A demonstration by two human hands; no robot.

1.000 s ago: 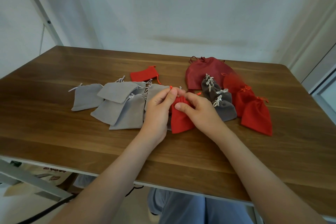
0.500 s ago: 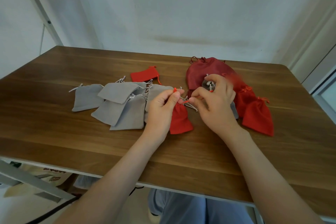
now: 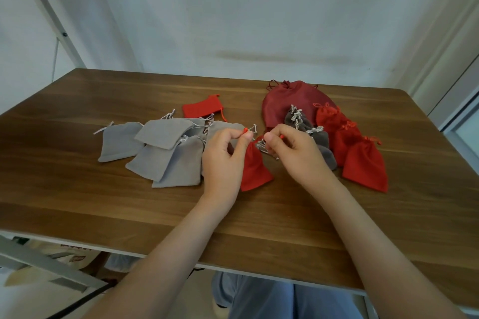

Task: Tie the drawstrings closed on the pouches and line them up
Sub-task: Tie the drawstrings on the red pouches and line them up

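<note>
1. Compared with half a second ago, our right hand (image 3: 295, 154) has pulled its fingers in and come back toward 9 o'clock. The tied grey pouches (image 3: 302, 123) at its 1 o'clock show again. Our left hand (image 3: 224, 163) and the red pouch (image 3: 256, 168) have hardly shifted.
2. Our left hand is curled, with thumb and forefinger pinching one end of the red drawstring (image 3: 245, 132) just above the pouch's gathered neck.
3. Our right hand is curled too, with thumb and forefinger pinching the other end. The two pinches are near each other but apart.
4. The red pouch lies on the table (image 3: 259, 235) between the hands, with its neck at 12 o'clock and its bottom at 6 o'clock.
5. From the red pouch:
   - The loose grey pouches (image 3: 166, 155) are heaped at 9 o'clock.
   - The tied red pouches (image 3: 363, 163) lie at 3 o'clock.
   - The flat red pouch (image 3: 202, 110) lies at 11 o'clock.
   - The large dark red pouch (image 3: 287, 98) lies at 1 o'clock.
</note>
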